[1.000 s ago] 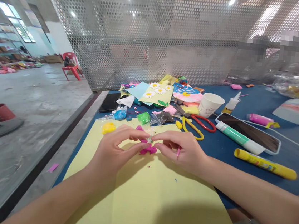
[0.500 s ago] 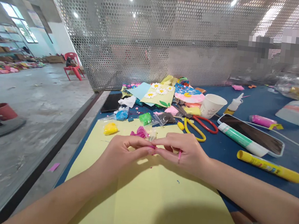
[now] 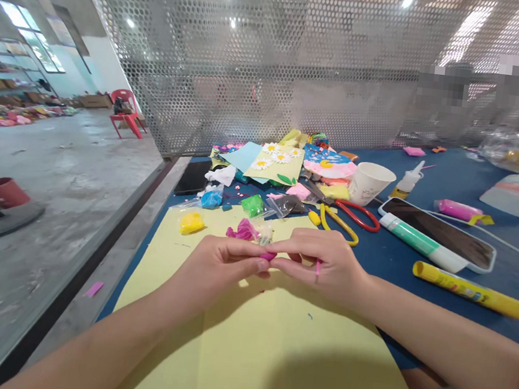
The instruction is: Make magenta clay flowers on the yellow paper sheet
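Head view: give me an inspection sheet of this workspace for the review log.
Surface: pale yellow card on a blue tabletop.
Things in hand: small magenta lump; pink strip at the right hand.
Clutter: crumpled magenta clay, yellow clay, bagged green clay, red-handled scissors, paper cup, yellow glue stick.
Hands: left hand and right hand meet at the fingertips on the lump.
Cables: white cable beside a phone.
Surroundings: perforated metal screen, concrete floor, red plastic chair.
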